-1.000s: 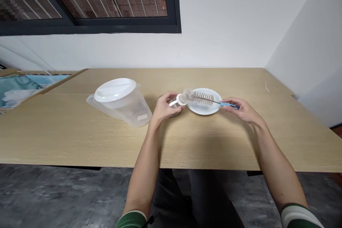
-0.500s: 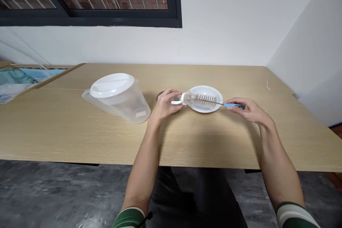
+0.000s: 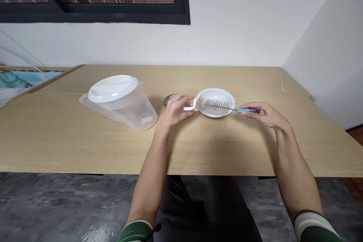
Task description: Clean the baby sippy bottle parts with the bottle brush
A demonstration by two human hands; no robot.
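In my left hand (image 3: 176, 110) is a clear bottle (image 3: 189, 104) with a white ring-like part, lying sideways with its mouth toward the right. My right hand (image 3: 262, 113) pinches the blue handle of a bristle brush (image 3: 217, 104). The brush's bristles are over a white bowl (image 3: 216, 115), and its tip reaches the bottle's mouth; how far inside it sits is hard to tell. Partly hidden behind my left hand, a round metal object (image 3: 166, 100) rests on the table.
A translucent plastic pitcher (image 3: 133, 109) with a white lid stands left of my hands on the wooden table (image 3: 85, 140). A small thin white piece (image 3: 283, 87) lies at the back right. Behind are a white wall and a dark-framed window (image 3: 181, 7).
The view has shifted slightly, and more of the round metal object shows beside my left hand. Both hands keep their holds, with the bristles showing slightly differently.
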